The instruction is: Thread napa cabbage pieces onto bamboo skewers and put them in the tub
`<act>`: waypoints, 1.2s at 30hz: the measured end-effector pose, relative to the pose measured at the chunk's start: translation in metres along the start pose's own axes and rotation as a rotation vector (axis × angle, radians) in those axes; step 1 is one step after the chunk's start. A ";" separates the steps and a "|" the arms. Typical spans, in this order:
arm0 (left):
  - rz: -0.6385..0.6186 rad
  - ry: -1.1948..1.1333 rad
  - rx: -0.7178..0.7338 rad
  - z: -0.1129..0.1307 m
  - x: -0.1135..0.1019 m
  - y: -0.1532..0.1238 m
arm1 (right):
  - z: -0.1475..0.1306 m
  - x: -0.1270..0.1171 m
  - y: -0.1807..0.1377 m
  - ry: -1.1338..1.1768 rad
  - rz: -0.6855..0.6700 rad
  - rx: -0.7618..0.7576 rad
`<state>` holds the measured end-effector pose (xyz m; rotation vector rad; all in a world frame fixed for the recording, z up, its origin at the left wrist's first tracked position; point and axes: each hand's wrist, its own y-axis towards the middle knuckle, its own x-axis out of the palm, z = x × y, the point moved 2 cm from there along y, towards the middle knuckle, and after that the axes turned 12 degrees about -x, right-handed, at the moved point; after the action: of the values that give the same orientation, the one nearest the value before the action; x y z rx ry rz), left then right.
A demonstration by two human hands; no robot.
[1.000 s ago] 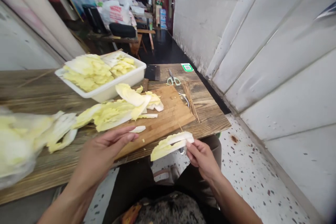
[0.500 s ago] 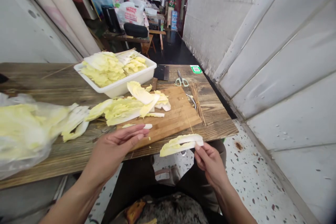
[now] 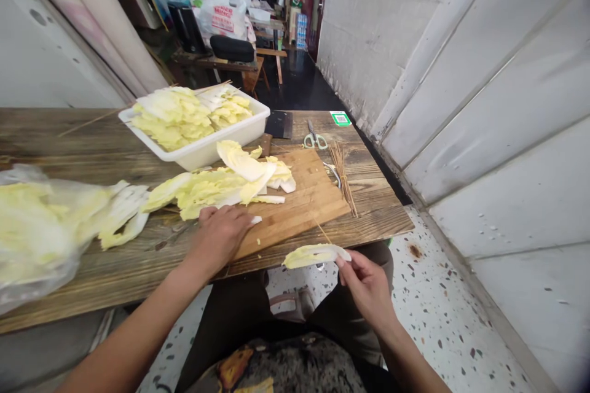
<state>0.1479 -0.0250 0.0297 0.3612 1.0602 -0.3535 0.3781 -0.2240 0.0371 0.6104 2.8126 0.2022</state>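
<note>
My right hand (image 3: pixel 366 279) pinches the white stem end of a narrow napa cabbage leaf (image 3: pixel 316 253) beyond the table's front edge. A thin bamboo skewer (image 3: pixel 324 230) sticks up from behind that leaf. My left hand (image 3: pixel 224 236) lies palm down at the left side of the wooden cutting board (image 3: pixel 302 215), fingers curled over a cabbage strip (image 3: pixel 257 220); only its white tip shows past the fingers. Just beyond the left hand, loose cabbage leaves (image 3: pixel 207 190) are heaped across the board and table.
A white tub (image 3: pixel 198 156) piled with cabbage leaves stands behind the board. Scissors (image 3: pixel 315 138) and a bundle of skewers (image 3: pixel 343 178) lie on the right. A plastic bag of cabbage (image 3: pixel 37 233) is at the left. A wall (image 3: pixel 507 104) runs along the right.
My left hand has turned palm down and come down over the cabbage strip on the board. My right hand still holds the leaf, which has tilted slightly.
</note>
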 end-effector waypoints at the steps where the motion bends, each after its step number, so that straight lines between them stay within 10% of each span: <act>1: -0.003 -0.021 -0.008 0.000 -0.001 -0.001 | -0.001 0.000 -0.001 -0.032 -0.009 -0.029; 9: -0.149 -0.738 -0.510 0.019 -0.026 -0.033 | -0.024 0.001 -0.010 -0.405 -0.151 -0.408; 16: -0.314 -1.135 -0.817 0.039 -0.031 -0.054 | -0.047 0.003 -0.015 -0.481 -0.305 -0.405; 36: -0.321 -1.064 -0.665 0.035 -0.029 -0.058 | -0.052 0.002 -0.013 -0.505 -0.288 -0.474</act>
<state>0.1366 -0.0888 0.0641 -0.5703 0.1293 -0.3822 0.3568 -0.2390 0.0840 0.1170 2.2137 0.5496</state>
